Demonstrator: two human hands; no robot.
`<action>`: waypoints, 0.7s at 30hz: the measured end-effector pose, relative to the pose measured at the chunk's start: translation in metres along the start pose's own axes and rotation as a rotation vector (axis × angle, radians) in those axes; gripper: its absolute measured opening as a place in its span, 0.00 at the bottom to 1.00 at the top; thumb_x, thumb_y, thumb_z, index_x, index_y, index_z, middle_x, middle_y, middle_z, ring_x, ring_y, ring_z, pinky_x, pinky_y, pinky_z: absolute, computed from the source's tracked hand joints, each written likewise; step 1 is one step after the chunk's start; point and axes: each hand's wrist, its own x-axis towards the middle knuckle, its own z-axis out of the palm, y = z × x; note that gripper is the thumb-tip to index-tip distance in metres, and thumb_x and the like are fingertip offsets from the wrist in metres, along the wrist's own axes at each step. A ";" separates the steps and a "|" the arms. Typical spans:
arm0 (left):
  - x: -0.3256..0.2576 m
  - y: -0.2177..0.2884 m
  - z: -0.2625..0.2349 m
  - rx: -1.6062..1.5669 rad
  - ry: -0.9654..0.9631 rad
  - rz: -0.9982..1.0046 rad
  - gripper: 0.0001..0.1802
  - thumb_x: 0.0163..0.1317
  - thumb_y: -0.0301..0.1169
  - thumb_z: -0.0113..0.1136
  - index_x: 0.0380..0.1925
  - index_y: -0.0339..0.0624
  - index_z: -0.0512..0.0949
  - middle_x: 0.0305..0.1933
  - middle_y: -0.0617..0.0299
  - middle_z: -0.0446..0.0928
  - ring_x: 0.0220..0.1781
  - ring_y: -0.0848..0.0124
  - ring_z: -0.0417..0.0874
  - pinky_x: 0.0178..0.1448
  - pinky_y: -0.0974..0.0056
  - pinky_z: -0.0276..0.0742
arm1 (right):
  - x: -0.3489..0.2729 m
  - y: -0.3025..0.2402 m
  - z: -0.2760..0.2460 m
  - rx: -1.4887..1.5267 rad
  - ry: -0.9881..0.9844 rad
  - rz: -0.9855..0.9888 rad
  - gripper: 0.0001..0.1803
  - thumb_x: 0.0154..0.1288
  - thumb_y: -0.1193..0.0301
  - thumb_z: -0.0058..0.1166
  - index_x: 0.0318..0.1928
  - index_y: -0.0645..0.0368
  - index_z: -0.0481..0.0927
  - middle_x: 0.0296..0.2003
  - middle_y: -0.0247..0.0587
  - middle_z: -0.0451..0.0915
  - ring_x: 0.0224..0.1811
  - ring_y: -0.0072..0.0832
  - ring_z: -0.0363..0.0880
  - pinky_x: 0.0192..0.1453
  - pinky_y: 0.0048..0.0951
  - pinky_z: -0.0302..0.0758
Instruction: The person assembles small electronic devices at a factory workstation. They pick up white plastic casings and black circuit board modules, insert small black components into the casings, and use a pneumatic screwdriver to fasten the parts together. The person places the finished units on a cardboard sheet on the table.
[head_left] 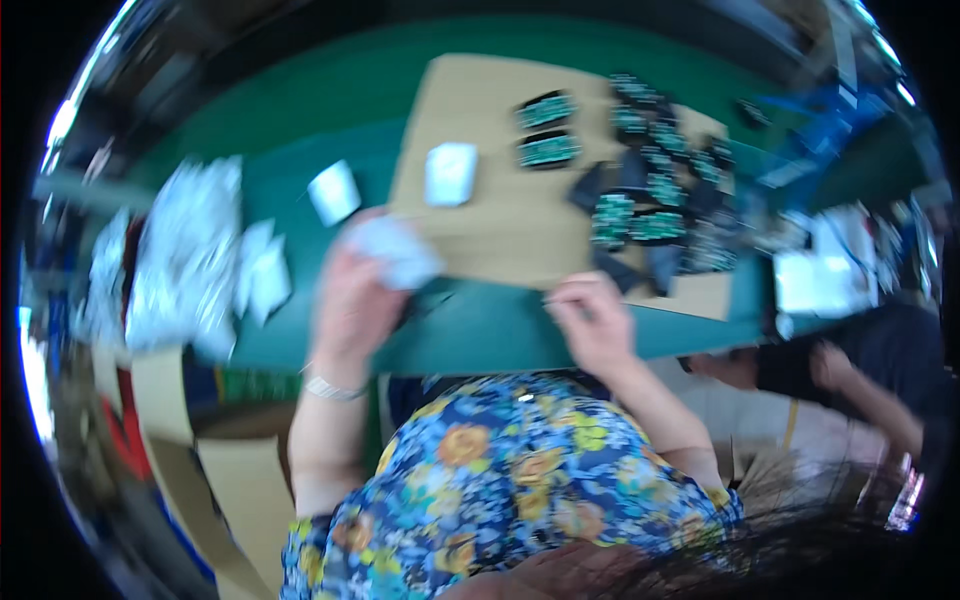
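Green table (520,330), tan cardboard (500,220)

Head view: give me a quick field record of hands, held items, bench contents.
left hand: raised over the table edge, fingers closed on a pale crumpled bag; image blurred
right hand: at the near edge of the cardboard sheet; whether it holds anything cannot be told
surface: green table
on cardboard: green circuit boards with dark pouches, one small white packet
left of cardboard: white packet, pile of silvery bags
nearby: another person's arm at right
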 end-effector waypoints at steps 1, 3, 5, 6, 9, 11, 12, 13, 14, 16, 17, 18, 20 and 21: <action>-0.003 -0.013 0.012 -0.036 -0.046 -0.088 0.23 0.58 0.26 0.51 0.55 0.39 0.61 0.52 0.52 0.69 0.52 0.63 0.72 0.58 0.56 0.68 | -0.001 -0.005 0.004 0.233 0.030 0.087 0.04 0.54 0.79 0.54 0.31 0.60 0.75 0.33 0.40 0.74 0.34 0.27 0.74 0.37 0.25 0.71; -0.002 -0.031 0.033 -0.154 -0.072 -0.312 0.27 0.59 0.28 0.49 0.59 0.39 0.57 0.53 0.51 0.68 0.53 0.60 0.72 0.57 0.53 0.68 | 0.003 -0.017 0.005 0.489 0.054 0.169 0.03 0.55 0.81 0.53 0.31 0.62 0.74 0.35 0.40 0.73 0.33 0.23 0.72 0.34 0.20 0.71; -0.002 -0.041 0.040 -0.273 -0.098 -0.445 0.24 0.62 0.29 0.45 0.59 0.39 0.57 0.52 0.51 0.69 0.51 0.61 0.74 0.53 0.55 0.72 | 0.010 -0.024 0.006 0.523 0.038 0.128 0.03 0.56 0.80 0.53 0.32 0.63 0.74 0.34 0.40 0.73 0.32 0.22 0.73 0.33 0.20 0.71; -0.001 -0.046 0.039 -0.313 -0.106 -0.492 0.23 0.63 0.29 0.43 0.59 0.39 0.57 0.52 0.52 0.69 0.50 0.62 0.75 0.51 0.56 0.74 | 0.012 -0.024 0.009 0.466 0.021 0.106 0.03 0.56 0.80 0.54 0.32 0.63 0.74 0.34 0.40 0.73 0.32 0.22 0.73 0.34 0.20 0.71; -0.004 -0.054 0.041 -0.145 -0.118 -0.510 0.21 0.66 0.32 0.42 0.58 0.39 0.59 0.50 0.55 0.70 0.47 0.67 0.76 0.44 0.59 0.77 | 0.010 -0.019 0.014 0.371 0.004 0.101 0.04 0.55 0.78 0.55 0.32 0.62 0.75 0.32 0.39 0.74 0.33 0.24 0.73 0.36 0.21 0.71; -0.006 -0.055 0.042 -0.013 -0.116 -0.477 0.19 0.66 0.34 0.42 0.55 0.38 0.63 0.47 0.59 0.72 0.45 0.72 0.76 0.44 0.62 0.77 | 0.006 -0.015 0.014 0.362 0.020 0.127 0.04 0.55 0.78 0.56 0.31 0.62 0.75 0.31 0.38 0.74 0.32 0.24 0.73 0.35 0.21 0.71; -0.005 -0.059 0.041 -0.014 -0.071 -0.441 0.19 0.66 0.34 0.43 0.54 0.38 0.64 0.46 0.59 0.73 0.45 0.72 0.76 0.45 0.62 0.76 | 0.005 -0.013 0.014 0.358 0.029 0.142 0.04 0.54 0.78 0.56 0.31 0.62 0.76 0.31 0.38 0.74 0.32 0.24 0.73 0.35 0.21 0.71; -0.004 -0.066 0.041 -0.015 -0.025 -0.405 0.18 0.65 0.33 0.44 0.53 0.38 0.64 0.46 0.60 0.73 0.44 0.72 0.76 0.46 0.63 0.75 | 0.004 -0.012 0.014 0.318 0.040 0.142 0.04 0.54 0.78 0.56 0.31 0.62 0.76 0.31 0.38 0.74 0.32 0.24 0.73 0.35 0.21 0.71; -0.003 -0.070 0.040 -0.012 0.019 -0.367 0.17 0.65 0.32 0.45 0.52 0.38 0.65 0.45 0.60 0.73 0.44 0.72 0.76 0.47 0.64 0.74 | 0.004 -0.013 0.013 0.278 0.053 0.139 0.04 0.53 0.78 0.57 0.31 0.62 0.76 0.31 0.38 0.73 0.31 0.24 0.73 0.34 0.21 0.70; -0.002 -0.074 0.039 0.017 0.067 -0.291 0.16 0.64 0.31 0.47 0.51 0.39 0.66 0.44 0.61 0.74 0.44 0.73 0.76 0.49 0.65 0.73 | 0.004 -0.015 0.013 0.216 0.069 0.109 0.04 0.53 0.78 0.57 0.30 0.62 0.76 0.31 0.38 0.73 0.31 0.25 0.72 0.33 0.22 0.69; 0.000 -0.074 0.040 0.034 0.086 -0.250 0.16 0.63 0.31 0.48 0.50 0.39 0.67 0.43 0.61 0.75 0.44 0.73 0.76 0.50 0.65 0.72 | 0.006 -0.017 0.014 0.193 0.076 0.078 0.05 0.52 0.78 0.58 0.30 0.62 0.76 0.30 0.38 0.73 0.31 0.25 0.72 0.33 0.22 0.69; 0.000 -0.074 0.041 0.008 0.096 -0.246 0.15 0.63 0.30 0.50 0.49 0.38 0.67 0.42 0.61 0.75 0.42 0.74 0.76 0.48 0.67 0.72 | 0.007 -0.019 0.015 0.169 0.082 0.047 0.05 0.52 0.78 0.58 0.30 0.62 0.76 0.30 0.38 0.73 0.30 0.26 0.72 0.33 0.22 0.69; 0.001 -0.072 0.047 -0.046 0.113 -0.238 0.15 0.61 0.27 0.52 0.47 0.36 0.67 0.40 0.60 0.75 0.40 0.77 0.76 0.44 0.71 0.73 | 0.008 -0.016 0.018 0.104 0.128 0.000 0.05 0.51 0.79 0.58 0.30 0.62 0.76 0.29 0.38 0.73 0.30 0.26 0.72 0.32 0.22 0.69; 0.001 -0.070 0.049 -0.028 0.112 -0.238 0.15 0.60 0.26 0.52 0.46 0.35 0.67 0.40 0.60 0.75 0.40 0.77 0.76 0.44 0.72 0.73 | 0.008 -0.014 0.019 0.070 0.150 -0.023 0.05 0.51 0.79 0.58 0.30 0.61 0.76 0.29 0.38 0.73 0.30 0.27 0.72 0.32 0.23 0.68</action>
